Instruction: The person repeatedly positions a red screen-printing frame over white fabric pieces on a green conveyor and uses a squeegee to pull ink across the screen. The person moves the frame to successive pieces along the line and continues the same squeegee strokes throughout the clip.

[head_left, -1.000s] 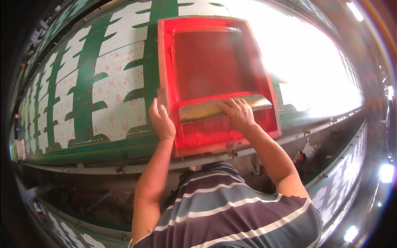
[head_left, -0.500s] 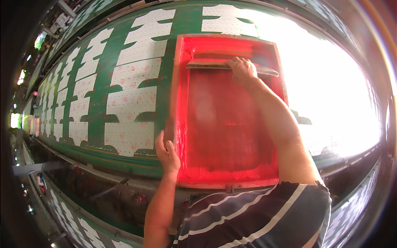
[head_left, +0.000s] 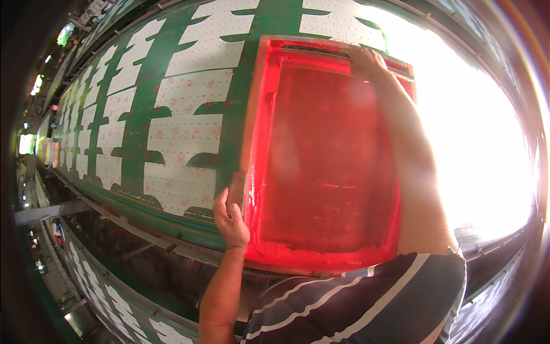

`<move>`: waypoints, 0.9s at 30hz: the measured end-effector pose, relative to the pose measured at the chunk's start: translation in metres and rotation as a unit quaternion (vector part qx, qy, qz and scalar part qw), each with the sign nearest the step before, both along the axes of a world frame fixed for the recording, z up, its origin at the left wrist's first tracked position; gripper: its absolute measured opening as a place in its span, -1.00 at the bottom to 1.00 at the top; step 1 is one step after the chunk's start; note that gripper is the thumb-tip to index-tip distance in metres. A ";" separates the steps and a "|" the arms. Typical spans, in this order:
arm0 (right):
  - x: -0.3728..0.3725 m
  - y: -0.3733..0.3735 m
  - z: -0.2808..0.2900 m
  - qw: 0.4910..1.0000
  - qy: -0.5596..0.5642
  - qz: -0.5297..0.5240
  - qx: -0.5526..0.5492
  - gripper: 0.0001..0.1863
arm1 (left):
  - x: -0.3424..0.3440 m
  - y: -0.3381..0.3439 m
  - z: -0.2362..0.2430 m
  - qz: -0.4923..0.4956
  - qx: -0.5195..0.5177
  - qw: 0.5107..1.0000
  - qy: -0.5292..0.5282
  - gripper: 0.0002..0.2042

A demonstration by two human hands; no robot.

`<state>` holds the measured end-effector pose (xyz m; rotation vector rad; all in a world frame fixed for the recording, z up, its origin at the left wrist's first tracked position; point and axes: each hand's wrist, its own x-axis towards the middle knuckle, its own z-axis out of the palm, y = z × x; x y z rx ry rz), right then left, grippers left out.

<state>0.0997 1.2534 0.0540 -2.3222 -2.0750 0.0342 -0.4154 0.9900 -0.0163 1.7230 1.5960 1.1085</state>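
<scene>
Two bare hands are on a red printing screen frame (head_left: 321, 155) that lies flat on a long green table (head_left: 143, 200). The left hand (head_left: 230, 221) grips the frame's left rail near its near corner, fingers curled over the wooden edge and thumb alongside it. The right hand (head_left: 369, 62) reaches to the far end of the frame, where it closes on a squeegee (head_left: 321, 53) lying crosswise just inside the far rail; the fingers wrap the bar's right part, though how firmly cannot be told. The right forearm stretches along the frame's right side, above the mesh. Wet red ink (head_left: 321, 252) pools along the frame's near rail.

Left of the frame, white fabric pieces (head_left: 189, 137) with small pink motifs lie in rows on the table, curved notches cut in their edges, with green strips of table showing between them. They run away to the far left of the frame. Right of the frame the table is washed out by glare and nothing can be made out. Near side of the frame, a striped shirt (head_left: 366, 304) in dark, white and red bands fills the lower edge. A lower shelf (head_left: 109, 298) beneath the table, left of the frame, carries more white pieces.
</scene>
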 end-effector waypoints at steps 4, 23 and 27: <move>0.013 0.007 0.012 0.993 0.007 0.049 -0.103 -0.51 | 0.002 0.000 0.003 0.003 -0.019 1.000 0.013 -0.37; -0.155 -0.289 0.042 0.982 0.107 0.082 -0.135 -0.55 | -0.004 0.013 -0.015 -0.039 -0.020 0.996 -0.078 -0.40; -0.200 -0.366 0.046 0.981 0.134 0.084 -0.115 -0.56 | -0.002 0.011 -0.016 -0.042 0.023 0.996 -0.080 -0.44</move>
